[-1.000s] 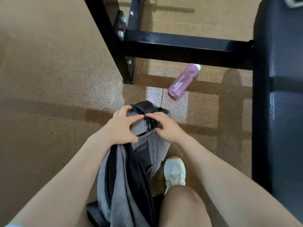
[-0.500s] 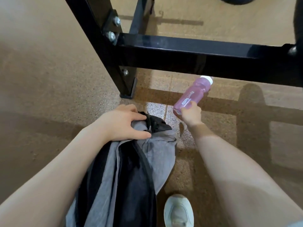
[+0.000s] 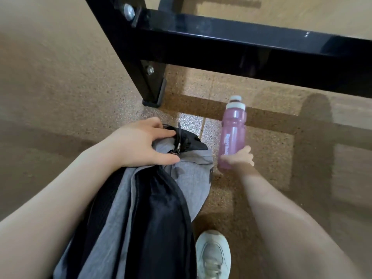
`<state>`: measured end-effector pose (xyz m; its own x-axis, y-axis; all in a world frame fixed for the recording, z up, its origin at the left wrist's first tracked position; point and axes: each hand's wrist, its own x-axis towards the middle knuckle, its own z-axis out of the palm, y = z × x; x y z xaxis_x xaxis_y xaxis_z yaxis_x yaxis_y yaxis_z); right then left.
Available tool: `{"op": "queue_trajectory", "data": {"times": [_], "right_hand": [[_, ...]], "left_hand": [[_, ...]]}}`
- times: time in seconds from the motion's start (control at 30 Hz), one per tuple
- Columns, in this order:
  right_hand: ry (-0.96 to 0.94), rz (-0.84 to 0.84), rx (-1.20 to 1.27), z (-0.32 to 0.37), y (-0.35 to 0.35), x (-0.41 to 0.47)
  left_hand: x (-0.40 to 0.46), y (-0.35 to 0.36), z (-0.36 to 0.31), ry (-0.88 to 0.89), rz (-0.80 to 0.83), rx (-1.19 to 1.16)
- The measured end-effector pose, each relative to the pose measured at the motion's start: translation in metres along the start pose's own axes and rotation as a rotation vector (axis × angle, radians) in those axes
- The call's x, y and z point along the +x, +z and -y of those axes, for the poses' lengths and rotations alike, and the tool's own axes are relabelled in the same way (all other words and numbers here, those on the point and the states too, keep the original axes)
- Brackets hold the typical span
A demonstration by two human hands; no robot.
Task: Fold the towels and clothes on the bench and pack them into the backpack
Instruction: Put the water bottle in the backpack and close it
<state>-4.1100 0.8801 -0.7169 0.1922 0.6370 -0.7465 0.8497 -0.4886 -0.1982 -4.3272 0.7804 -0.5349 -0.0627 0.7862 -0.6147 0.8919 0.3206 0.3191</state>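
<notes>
A grey and black backpack (image 3: 189, 178) leans against my leg on the floor, its zip closed at the top. My left hand (image 3: 141, 143) grips the top of the backpack beside the zip pull. To its right, my right hand (image 3: 239, 158) holds the lower end of a pink water bottle (image 3: 231, 133) with a white cap, which stands nearly upright just off the backpack's right side. No towels or clothes are in view.
A black metal bench frame (image 3: 241, 43) crosses the top of the view, with one leg (image 3: 151, 85) planted just beyond the backpack. My white shoe (image 3: 213, 256) is on the speckled brown floor (image 3: 60, 97) below the backpack.
My right hand left the backpack's zip, reached to the lying pink bottle, took hold of it and tipped it upright. My left hand stayed on the backpack top.
</notes>
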Motion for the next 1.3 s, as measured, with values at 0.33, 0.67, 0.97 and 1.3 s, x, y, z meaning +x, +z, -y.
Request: {"op": "queue_trajectory", "data": {"times": [0.33,0.67,0.97,1.3], "right_hand": [[-0.178,-0.041,0.078,-0.002,-0.001,0.017],[-0.540,-0.101,0.439,-0.004,-0.053,-0.075],[-0.909,0.079,0.750,0.012,-0.086,-0.185],[-0.939,0.085,0.594,-0.009,-0.093,-0.202]], "left_hand": [[-0.006,0.012,-0.001,0.055,-0.066,0.032],[-0.037,0.020,-0.011,0.087,-0.008,0.220],[-0.060,0.039,-0.015,0.203,-0.080,0.116],[-0.048,0.040,-0.008,0.018,-0.386,-0.193]]}}
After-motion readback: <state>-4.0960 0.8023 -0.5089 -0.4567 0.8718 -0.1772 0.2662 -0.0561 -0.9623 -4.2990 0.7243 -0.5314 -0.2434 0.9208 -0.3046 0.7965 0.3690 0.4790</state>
